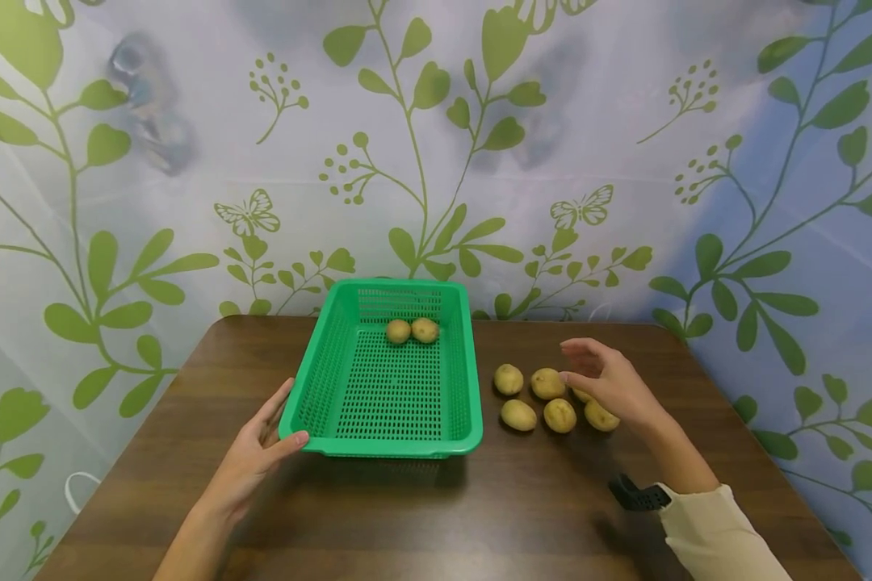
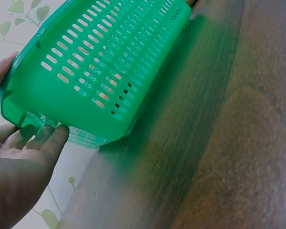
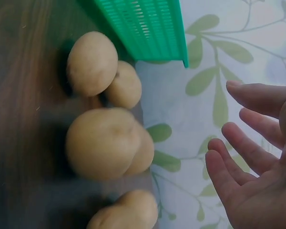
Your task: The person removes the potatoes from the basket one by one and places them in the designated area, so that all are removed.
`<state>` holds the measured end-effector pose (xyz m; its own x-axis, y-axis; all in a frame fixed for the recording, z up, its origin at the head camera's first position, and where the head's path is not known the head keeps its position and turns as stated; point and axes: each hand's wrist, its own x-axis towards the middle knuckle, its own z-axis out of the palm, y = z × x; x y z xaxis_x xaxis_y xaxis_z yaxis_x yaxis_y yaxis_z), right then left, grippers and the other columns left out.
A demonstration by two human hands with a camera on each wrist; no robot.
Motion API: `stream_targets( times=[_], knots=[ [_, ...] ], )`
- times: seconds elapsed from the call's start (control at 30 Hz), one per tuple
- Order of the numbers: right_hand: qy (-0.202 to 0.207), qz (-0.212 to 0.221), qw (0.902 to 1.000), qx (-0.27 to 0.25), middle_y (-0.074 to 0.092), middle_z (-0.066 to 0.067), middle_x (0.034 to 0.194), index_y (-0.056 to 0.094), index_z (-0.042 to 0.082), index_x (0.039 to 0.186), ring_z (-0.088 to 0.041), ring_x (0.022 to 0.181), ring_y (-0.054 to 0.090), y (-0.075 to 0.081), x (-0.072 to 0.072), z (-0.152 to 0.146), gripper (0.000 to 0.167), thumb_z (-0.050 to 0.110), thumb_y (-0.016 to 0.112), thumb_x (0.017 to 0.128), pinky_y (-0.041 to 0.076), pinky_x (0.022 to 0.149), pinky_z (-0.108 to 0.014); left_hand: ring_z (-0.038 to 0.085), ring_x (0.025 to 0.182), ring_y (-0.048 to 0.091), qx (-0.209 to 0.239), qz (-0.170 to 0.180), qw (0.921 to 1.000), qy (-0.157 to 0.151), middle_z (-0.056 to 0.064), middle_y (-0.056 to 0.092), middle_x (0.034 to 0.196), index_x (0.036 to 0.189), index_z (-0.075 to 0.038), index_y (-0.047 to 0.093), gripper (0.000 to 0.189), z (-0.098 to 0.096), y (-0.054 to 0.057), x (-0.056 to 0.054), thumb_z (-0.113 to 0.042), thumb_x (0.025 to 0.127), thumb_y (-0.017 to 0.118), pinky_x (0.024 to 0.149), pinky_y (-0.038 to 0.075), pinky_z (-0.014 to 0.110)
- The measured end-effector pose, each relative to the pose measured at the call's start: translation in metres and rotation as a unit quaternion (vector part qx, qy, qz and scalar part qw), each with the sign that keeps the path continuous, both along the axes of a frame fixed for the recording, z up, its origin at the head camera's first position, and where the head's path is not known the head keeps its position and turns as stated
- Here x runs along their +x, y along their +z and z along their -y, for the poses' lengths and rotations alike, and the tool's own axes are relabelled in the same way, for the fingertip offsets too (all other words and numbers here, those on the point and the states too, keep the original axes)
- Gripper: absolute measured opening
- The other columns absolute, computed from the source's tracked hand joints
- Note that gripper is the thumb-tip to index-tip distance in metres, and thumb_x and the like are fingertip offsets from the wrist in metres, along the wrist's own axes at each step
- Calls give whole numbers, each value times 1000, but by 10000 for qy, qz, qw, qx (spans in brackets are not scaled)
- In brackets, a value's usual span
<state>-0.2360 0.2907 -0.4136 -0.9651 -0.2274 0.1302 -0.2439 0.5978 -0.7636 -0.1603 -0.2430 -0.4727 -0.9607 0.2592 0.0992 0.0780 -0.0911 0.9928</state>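
A green plastic basket [image 1: 392, 446] with slotted walls stands on the table, two potatoes [image 1: 425, 330] lying at its far end. My left hand [image 1: 247, 461] grips the basket's near left corner, thumb on the rim and fingers against the outside wall. Right of the basket lie several loose potatoes [image 1: 519, 415], close together. Over the right side of this group hovers my right hand [image 1: 610, 382], partly covering one potato. In the right wrist view that hand [image 3: 257, 152] has its fingers spread apart, holding nothing.
The brown wooden table [image 1: 436, 516] ends at a wall covering [image 1: 480, 202] printed with leaves and butterflies. A black band [image 1: 638, 494] is at the right wrist, beside a cream sleeve [image 1: 719, 532].
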Motion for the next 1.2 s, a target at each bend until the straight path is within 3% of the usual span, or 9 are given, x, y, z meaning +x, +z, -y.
stream_targets(
  times=[0.33,0.5,0.77,1.0,1.2],
  knots=[
    [523,-5,9986,56,56,-16,144,56,6,143,-40,130,54,9,-20,27,49,19,74,99,45,103,-58,7,140,43,-271,128,9995,78,12,5,172,168,-16,8,84,1,-3,-1,-8,104,62,102,46,22],
    [693,-55,9975,99,57,-15,142,57,7,142,-39,129,54,11,-26,36,49,18,75,99,45,104,-58,13,142,43,-188,94,9998,43,12,7,172,168,-16,9,84,-1,-4,-3,-6,104,62,102,46,24],
    [940,9,9954,196,58,-14,141,57,10,142,-39,130,54,18,-36,52,48,22,74,99,44,105,-57,10,140,45,5,18,10000,-25,14,6,171,168,-13,8,84,-4,-4,-2,-3,103,62,103,46,25],
    [1235,139,9922,25,57,-13,142,56,10,144,-37,129,55,26,-48,75,51,23,76,98,46,104,-53,5,139,44,-114,101,9999,15,16,4,171,168,-16,9,83,2,-2,-1,-4,104,61,102,46,23],
    [1475,195,9887,172,55,-16,143,54,7,146,-36,129,55,34,-60,98,53,18,75,99,48,102,-52,4,140,42,-145,71,9999,-2,15,3,172,168,-16,8,83,4,-4,-1,-5,105,60,102,45,23]
  ],
)
